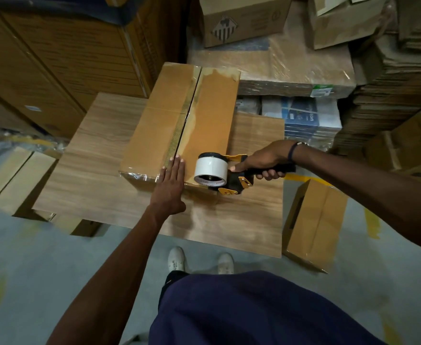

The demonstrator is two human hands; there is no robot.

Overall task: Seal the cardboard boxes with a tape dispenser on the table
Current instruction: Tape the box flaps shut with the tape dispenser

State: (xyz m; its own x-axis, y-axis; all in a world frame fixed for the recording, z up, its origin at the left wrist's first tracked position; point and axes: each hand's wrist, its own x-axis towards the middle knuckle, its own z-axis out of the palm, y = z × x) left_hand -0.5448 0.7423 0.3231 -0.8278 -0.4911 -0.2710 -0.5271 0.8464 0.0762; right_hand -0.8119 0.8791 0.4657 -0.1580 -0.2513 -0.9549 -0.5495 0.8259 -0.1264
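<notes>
Cardboard box [179, 120] on table [92, 170], left hand [170, 181] flat on it, right hand [266, 161] gripping tape dispenser [219, 174]

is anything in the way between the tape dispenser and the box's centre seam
Only the left hand: it lies flat on the box at the near end of the seam, just left of the dispenser held by the right hand. The rest of the seam looks clear.

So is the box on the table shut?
Shut but unsealed: the box flaps lie flat, with a dark untaped gap between them.
</notes>
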